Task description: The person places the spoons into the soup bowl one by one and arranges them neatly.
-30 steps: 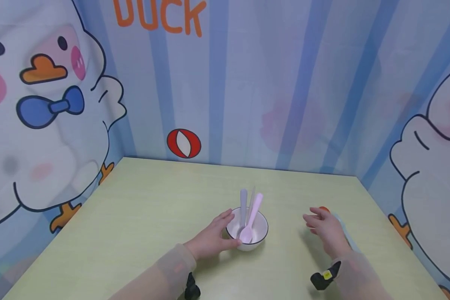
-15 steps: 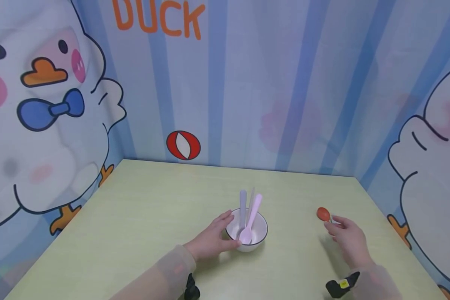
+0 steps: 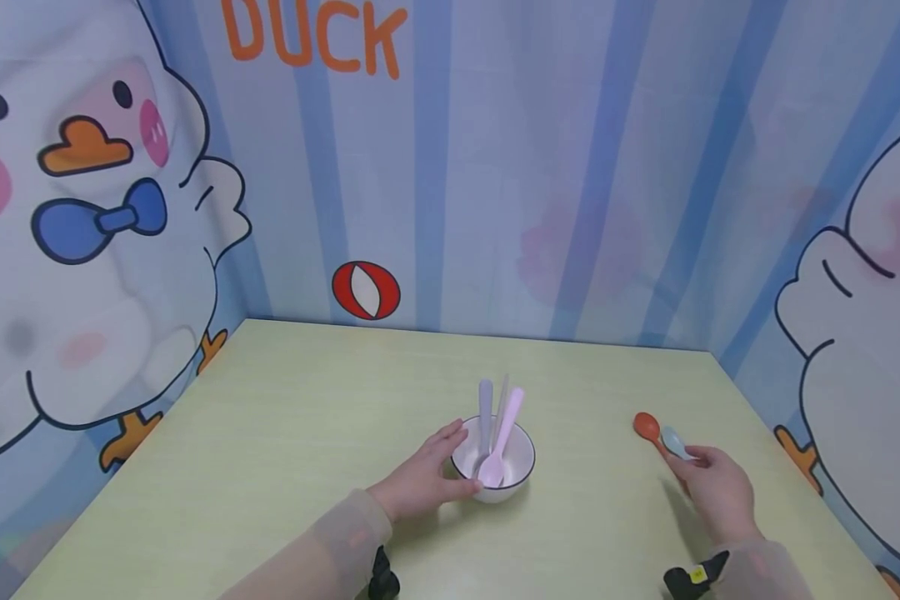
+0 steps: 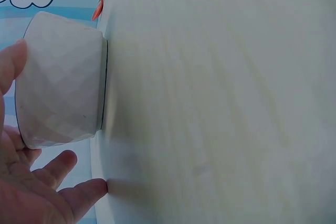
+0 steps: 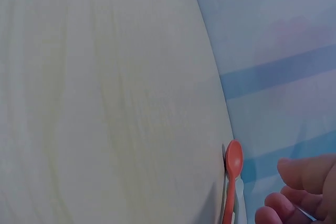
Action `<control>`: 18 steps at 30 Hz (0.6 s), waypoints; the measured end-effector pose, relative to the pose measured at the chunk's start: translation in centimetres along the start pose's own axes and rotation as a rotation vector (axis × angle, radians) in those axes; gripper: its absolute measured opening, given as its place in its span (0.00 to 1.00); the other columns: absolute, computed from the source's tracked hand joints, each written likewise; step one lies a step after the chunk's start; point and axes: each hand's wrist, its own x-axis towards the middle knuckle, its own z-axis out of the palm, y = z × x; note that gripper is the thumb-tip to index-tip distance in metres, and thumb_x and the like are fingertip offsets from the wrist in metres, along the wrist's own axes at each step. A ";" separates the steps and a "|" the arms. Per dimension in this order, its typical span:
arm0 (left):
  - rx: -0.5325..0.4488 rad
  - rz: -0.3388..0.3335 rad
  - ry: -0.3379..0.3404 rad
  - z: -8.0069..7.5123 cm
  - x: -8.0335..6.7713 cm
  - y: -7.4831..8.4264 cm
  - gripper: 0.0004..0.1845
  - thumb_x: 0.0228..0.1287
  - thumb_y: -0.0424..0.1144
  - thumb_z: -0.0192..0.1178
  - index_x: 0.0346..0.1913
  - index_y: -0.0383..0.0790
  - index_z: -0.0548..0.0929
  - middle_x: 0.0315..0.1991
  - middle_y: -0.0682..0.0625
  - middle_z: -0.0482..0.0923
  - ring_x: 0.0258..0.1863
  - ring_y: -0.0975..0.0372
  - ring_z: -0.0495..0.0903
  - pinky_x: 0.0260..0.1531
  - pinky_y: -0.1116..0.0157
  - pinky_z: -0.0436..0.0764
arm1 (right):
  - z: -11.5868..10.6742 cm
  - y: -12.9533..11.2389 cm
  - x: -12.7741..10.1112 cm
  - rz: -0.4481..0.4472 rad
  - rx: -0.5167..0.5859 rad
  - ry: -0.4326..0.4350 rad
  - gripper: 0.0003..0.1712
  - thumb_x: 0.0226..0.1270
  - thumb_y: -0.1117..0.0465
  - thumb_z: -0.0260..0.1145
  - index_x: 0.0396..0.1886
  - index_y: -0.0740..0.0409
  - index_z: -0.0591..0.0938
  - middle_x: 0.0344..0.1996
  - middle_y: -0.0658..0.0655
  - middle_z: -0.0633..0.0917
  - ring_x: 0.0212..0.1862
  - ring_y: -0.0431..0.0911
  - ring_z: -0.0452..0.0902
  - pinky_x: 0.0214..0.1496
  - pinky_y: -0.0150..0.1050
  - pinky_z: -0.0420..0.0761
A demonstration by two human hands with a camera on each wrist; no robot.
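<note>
Cartoon duck walls (image 3: 105,250) with blue stripes are standing around a pale green table (image 3: 307,433), and orange letters reading "DUCK" (image 3: 311,37) are showing at the top of the back wall, with a red and white ball picture (image 3: 366,290) painted lower on it. Near the middle of the table a white bowl (image 3: 495,467) with a dark rim is sitting, and three spoons are leaning inside it: a pink spoon (image 3: 501,446), a lilac spoon (image 3: 485,412) and a thin pale one between them. The left hand (image 3: 423,479) is resting against the left side of the bowl, its fingers relaxed and touching the wall of the bowl, not closing around it; the left wrist view is showing the same faceted bowl (image 4: 60,80) beside the spread fingers (image 4: 52,169). Well apart to the right, an orange spoon (image 3: 648,431) and a light blue spoon (image 3: 675,443) are lying side by side on the table. The right hand (image 3: 716,492) is lying over their handles with curled fingers, but I cannot tell if it is gripping them
</note>
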 end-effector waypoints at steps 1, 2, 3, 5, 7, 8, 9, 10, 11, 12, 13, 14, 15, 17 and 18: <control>0.001 0.001 0.000 0.0 0.0 0.0 0.47 0.58 0.58 0.65 0.75 0.40 0.57 0.77 0.53 0.45 0.75 0.54 0.45 0.68 0.47 0.54 | 0.0 0.0 0.0 -0.001 -0.013 0.004 0.31 0.67 0.55 0.63 0.62 0.70 0.70 0.45 0.68 0.79 0.41 0.54 0.74 0.35 0.40 0.70; 0.003 0.001 0.001 0.0 0.0 0.0 0.47 0.58 0.58 0.65 0.75 0.41 0.57 0.77 0.53 0.45 0.75 0.54 0.45 0.68 0.47 0.54 | 0.0 -0.1 -0.1 0.002 -0.024 0.006 0.30 0.67 0.55 0.63 0.62 0.71 0.71 0.45 0.67 0.79 0.41 0.54 0.73 0.34 0.40 0.70; 0.006 0.001 0.001 0.0 0.1 -0.1 0.47 0.58 0.58 0.65 0.75 0.41 0.57 0.77 0.53 0.45 0.75 0.54 0.45 0.69 0.48 0.54 | -0.1 -0.1 -0.1 0.006 -0.039 0.005 0.29 0.67 0.56 0.63 0.61 0.71 0.71 0.44 0.68 0.79 0.41 0.54 0.73 0.35 0.41 0.70; 0.009 0.003 0.002 0.0 0.1 -0.1 0.47 0.58 0.58 0.65 0.75 0.41 0.57 0.77 0.53 0.45 0.75 0.54 0.45 0.69 0.48 0.54 | -0.1 -0.2 -0.2 -0.004 -0.082 0.010 0.27 0.67 0.57 0.62 0.59 0.72 0.72 0.44 0.69 0.79 0.41 0.56 0.73 0.36 0.44 0.70; 0.008 0.003 0.002 0.0 0.1 -0.1 0.47 0.58 0.58 0.65 0.75 0.41 0.57 0.77 0.53 0.45 0.75 0.55 0.45 0.69 0.48 0.54 | -0.1 -0.2 -0.1 -0.015 -0.127 0.007 0.26 0.68 0.58 0.62 0.58 0.73 0.73 0.44 0.70 0.79 0.42 0.58 0.73 0.39 0.48 0.71; 0.008 0.004 0.003 0.0 0.1 -0.1 0.47 0.58 0.58 0.65 0.75 0.41 0.57 0.77 0.53 0.46 0.75 0.55 0.45 0.69 0.48 0.54 | 0.0 -0.2 -0.1 -0.011 -0.141 0.002 0.26 0.68 0.58 0.61 0.57 0.73 0.73 0.45 0.71 0.79 0.43 0.59 0.73 0.40 0.49 0.71; 0.008 0.005 0.003 0.0 0.0 -0.1 0.47 0.59 0.58 0.65 0.75 0.41 0.57 0.77 0.53 0.45 0.75 0.55 0.45 0.69 0.48 0.54 | 0.0 -0.1 0.0 -0.010 -0.157 -0.001 0.25 0.68 0.58 0.61 0.56 0.73 0.74 0.46 0.71 0.79 0.44 0.59 0.73 0.41 0.51 0.71; 0.008 0.005 0.003 0.0 0.0 0.0 0.47 0.59 0.58 0.65 0.75 0.41 0.57 0.77 0.53 0.45 0.75 0.55 0.45 0.69 0.48 0.54 | 0.1 0.1 0.1 -0.007 -0.171 -0.002 0.24 0.68 0.58 0.61 0.56 0.73 0.75 0.46 0.71 0.79 0.45 0.60 0.74 0.42 0.52 0.71; 0.007 0.005 0.003 0.0 0.0 0.0 0.47 0.59 0.58 0.65 0.75 0.41 0.57 0.77 0.53 0.45 0.75 0.55 0.44 0.69 0.48 0.54 | 0.2 0.2 0.2 0.002 -0.181 -0.006 0.24 0.68 0.58 0.61 0.55 0.72 0.75 0.47 0.71 0.79 0.46 0.60 0.74 0.43 0.52 0.71; 0.006 0.005 0.002 0.0 0.0 0.0 0.47 0.59 0.58 0.65 0.75 0.40 0.57 0.77 0.53 0.45 0.75 0.55 0.45 0.69 0.48 0.54 | 0.3 0.3 0.3 0.014 -0.188 -0.009 0.24 0.68 0.58 0.62 0.55 0.72 0.75 0.48 0.71 0.79 0.46 0.60 0.73 0.43 0.53 0.71; 0.006 0.004 0.002 0.0 0.0 0.0 0.47 0.59 0.58 0.65 0.75 0.40 0.57 0.77 0.53 0.45 0.75 0.55 0.44 0.69 0.48 0.54 | 0.4 0.4 0.4 0.027 -0.197 -0.007 0.24 0.68 0.58 0.62 0.55 0.72 0.75 0.48 0.71 0.79 0.46 0.60 0.73 0.43 0.53 0.71; 0.008 0.003 0.001 0.0 0.0 0.0 0.47 0.59 0.58 0.64 0.75 0.41 0.57 0.77 0.53 0.45 0.75 0.55 0.44 0.69 0.48 0.53 | 0.5 0.5 0.5 0.039 -0.205 -0.002 0.24 0.68 0.58 0.62 0.55 0.72 0.76 0.48 0.70 0.79 0.46 0.60 0.74 0.43 0.53 0.71; 0.007 0.003 0.000 0.0 0.0 0.0 0.47 0.59 0.58 0.64 0.75 0.41 0.57 0.77 0.53 0.45 0.75 0.55 0.44 0.69 0.48 0.53 | 0.6 0.5 0.6 0.052 -0.211 0.003 0.23 0.67 0.58 0.62 0.55 0.71 0.76 0.48 0.70 0.79 0.46 0.60 0.74 0.44 0.53 0.70; 0.009 0.000 -0.001 0.0 0.1 -0.1 0.47 0.59 0.58 0.65 0.75 0.41 0.57 0.77 0.53 0.45 0.75 0.55 0.44 0.69 0.48 0.53 | 0.8 0.6 0.7 0.072 -0.221 0.010 0.23 0.67 0.58 0.62 0.55 0.71 0.76 0.48 0.70 0.79 0.47 0.60 0.74 0.45 0.54 0.69; 0.009 -0.002 -0.002 0.0 0.1 -0.1 0.47 0.58 0.58 0.65 0.75 0.41 0.57 0.77 0.53 0.45 0.75 0.55 0.44 0.69 0.47 0.54 | 0.9 0.6 0.7 0.080 -0.225 0.014 0.23 0.67 0.58 0.62 0.55 0.70 0.76 0.48 0.69 0.80 0.47 0.60 0.74 0.45 0.54 0.68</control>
